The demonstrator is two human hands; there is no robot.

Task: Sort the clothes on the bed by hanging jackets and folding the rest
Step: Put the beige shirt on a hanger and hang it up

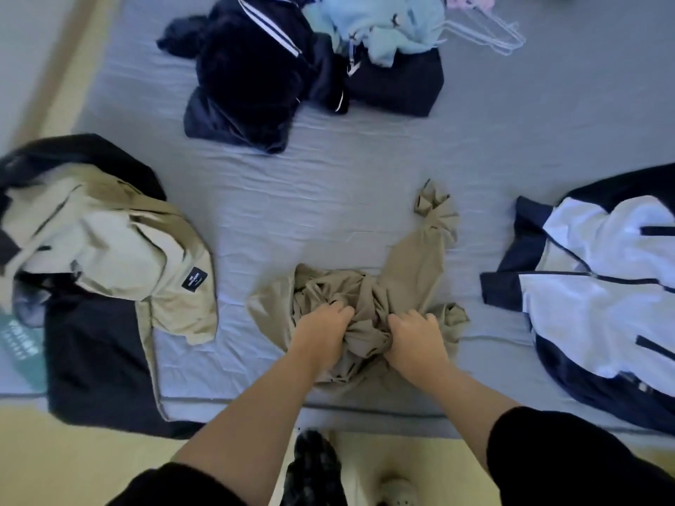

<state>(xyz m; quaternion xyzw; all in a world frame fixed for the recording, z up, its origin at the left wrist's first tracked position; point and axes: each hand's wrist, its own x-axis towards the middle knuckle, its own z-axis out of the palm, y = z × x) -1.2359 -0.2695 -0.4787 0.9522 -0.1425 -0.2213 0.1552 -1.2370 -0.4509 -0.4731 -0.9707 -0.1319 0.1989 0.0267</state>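
The left hand [322,329] and right hand [416,341] have their grip clamped on the khaki garment [411,266]. The black label [194,279] on the beige jacket [109,242] is too small to read.

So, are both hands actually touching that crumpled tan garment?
Touching. The head view shows the left hand and right hand, fingers curled into bunched folds of the tan garment.

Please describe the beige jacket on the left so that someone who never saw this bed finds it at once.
Start at the bed and go to its near left corner. There the beige jacket lies spread over a dark garment. Unlike the crumpled khaki cloth in the middle, it is paler and bears a small black label.
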